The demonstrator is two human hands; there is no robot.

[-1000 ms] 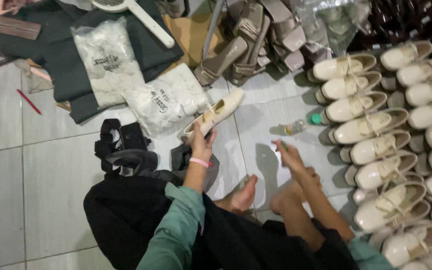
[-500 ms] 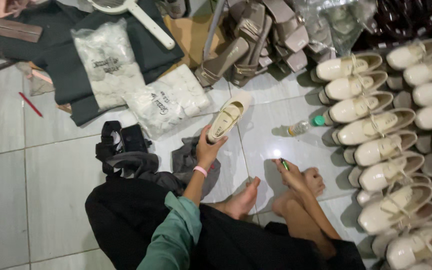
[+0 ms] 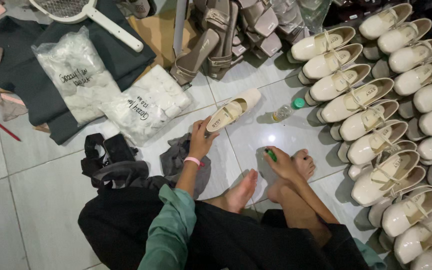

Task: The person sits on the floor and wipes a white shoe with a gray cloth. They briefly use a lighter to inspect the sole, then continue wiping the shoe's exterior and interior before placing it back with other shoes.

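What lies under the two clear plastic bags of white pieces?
Both plastic bags rest partly on folded dark cloth, the nearer one also on the tiled floor. Whatever is beneath the cloth is covered.

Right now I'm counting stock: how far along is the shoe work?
Looks done: many cream shoes stand in rows at the right. In hand: the left hand holds one cream shoe by its heel, and the right hand grips a small green tool. Left: seemingly this shoe; whether the taupe sandals await work, I cannot tell.
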